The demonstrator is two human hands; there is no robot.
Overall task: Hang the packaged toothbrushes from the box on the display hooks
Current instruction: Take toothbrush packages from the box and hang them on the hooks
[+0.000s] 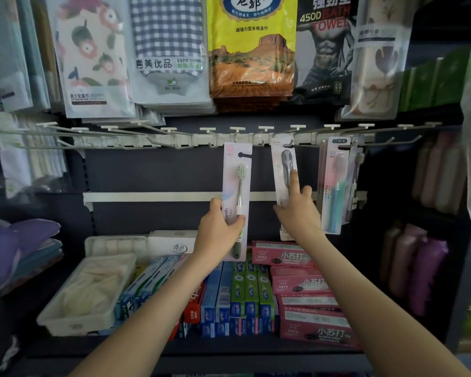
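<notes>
Left hand [219, 227]: the fingers [238, 219] are curled round the lower half of the green pack [237, 186], thumb on its left edge. The pack is held upright, with its top edge up against the rail [174, 140] of hooks [335, 129]. Its hanging hole sits just below the rail; whether a hook passes through it cannot be told.

Right hand [297, 210]: it holds the grey pack [283, 164]. The index finger lies straight up the front of the pack, the thumb is at the left edge, and the other fingers are bent beside the right edge. The top of this pack is at a hook on the same rail, and the pack tilts slightly, its lower end showing under the hand.

The two packs are near each other but apart. Right of the grey pack, more packs [335, 186] hang from the hooks, the front one with a pink and teal brush.

Above the rail hang towel packs [250, 50]. On the shelf [229, 346] below lie rows of toothpaste boxes [252, 295], with a white tray [74, 319] to their left.
</notes>
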